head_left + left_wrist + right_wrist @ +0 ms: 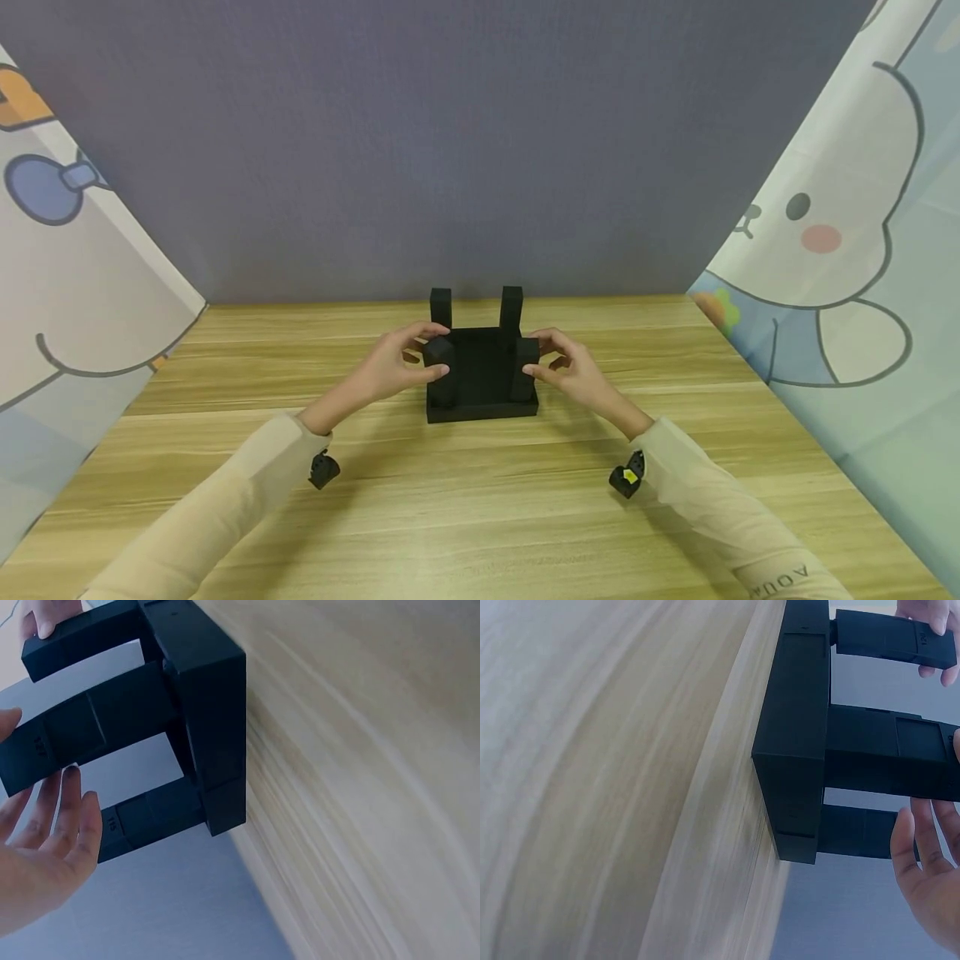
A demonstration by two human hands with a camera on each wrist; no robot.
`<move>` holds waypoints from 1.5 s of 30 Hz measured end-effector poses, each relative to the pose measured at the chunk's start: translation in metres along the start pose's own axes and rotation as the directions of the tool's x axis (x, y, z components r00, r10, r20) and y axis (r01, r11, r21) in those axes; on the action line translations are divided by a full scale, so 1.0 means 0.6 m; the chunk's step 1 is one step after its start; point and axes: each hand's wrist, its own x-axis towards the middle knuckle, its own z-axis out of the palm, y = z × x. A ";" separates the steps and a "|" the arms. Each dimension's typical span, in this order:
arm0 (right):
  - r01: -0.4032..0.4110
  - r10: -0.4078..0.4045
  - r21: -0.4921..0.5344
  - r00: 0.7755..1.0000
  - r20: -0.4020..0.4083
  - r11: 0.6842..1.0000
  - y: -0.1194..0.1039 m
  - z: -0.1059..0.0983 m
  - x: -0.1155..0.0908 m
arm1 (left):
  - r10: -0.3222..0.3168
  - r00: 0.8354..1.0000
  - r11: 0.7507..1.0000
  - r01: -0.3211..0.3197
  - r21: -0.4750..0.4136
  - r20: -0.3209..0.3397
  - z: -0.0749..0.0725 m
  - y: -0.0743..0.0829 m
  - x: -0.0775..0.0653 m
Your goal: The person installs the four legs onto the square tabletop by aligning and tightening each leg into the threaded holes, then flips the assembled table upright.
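Note:
A black square base (482, 412) with upright legs at its corners stands on the wooden table, like a small stool turned upside down. My left hand (386, 364) grips the near left leg (442, 385) close to its top, thumb on one side and fingers on the other. On the opposite side, my right hand (576, 379) holds the near right leg (524, 383) the same way. Behind them rise the far left leg (441, 308) and far right leg (512, 308), untouched. Slight gaps show where legs meet the base (791, 697) in the wrist views.
Wood-grained tabletop (450, 517) surrounds the base. A grey panel (450, 150) stands upright along the table's back edge, and cartoon-printed sheets border the left and right sides. Small black wrist cameras hang below both sleeves.

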 end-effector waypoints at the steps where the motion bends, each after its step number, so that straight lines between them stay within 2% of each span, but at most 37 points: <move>1: -0.001 0.001 -0.001 1.000 0.000 1.000 0.000 0.000 0.000 | -0.006 1.000 1.000 0.006 -0.010 -0.010 0.001 0.000 -0.001; 8: -0.007 0.007 -0.002 1.000 0.002 1.000 0.001 -0.001 0.000 | -0.033 0.997 0.998 0.029 -0.049 -0.073 0.009 0.000 -0.008; 15: -0.009 0.009 -0.004 1.000 0.001 1.000 0.000 -0.001 -0.001 | -0.026 0.996 0.998 0.020 -0.065 -0.085 0.010 -0.002 -0.007; 20: -0.009 0.009 -0.006 1.000 0.000 1.000 0.000 -0.001 -0.001 | 0.018 0.999 0.997 -0.020 -0.073 -0.035 0.001 -0.006 -0.004; 26: -0.009 0.009 -0.005 1.000 -0.001 1.000 0.000 0.000 -0.001 | 0.076 0.994 0.995 -0.071 -0.066 0.077 -0.013 -0.009 0.003; 30: -0.002 0.002 -0.007 1.000 -0.001 1.000 0.001 0.000 -0.001 | 0.080 0.987 0.995 -0.071 -0.068 0.137 -0.018 -0.007 0.006; 34: 0.006 -0.006 -0.007 1.000 -0.001 1.000 0.001 0.000 -0.001 | 0.080 0.984 0.995 -0.069 -0.076 0.159 -0.019 -0.005 0.007; 39: 0.011 -0.011 -0.005 1.000 -0.004 1.000 0.000 0.001 -0.001 | 0.071 0.988 0.995 -0.060 -0.083 0.134 -0.014 -0.007 0.005; 45: 0.010 -0.010 -0.003 1.000 -0.007 1.000 0.000 0.000 -0.001 | 0.044 0.998 0.995 -0.040 -0.095 0.038 -0.002 -0.009 -0.001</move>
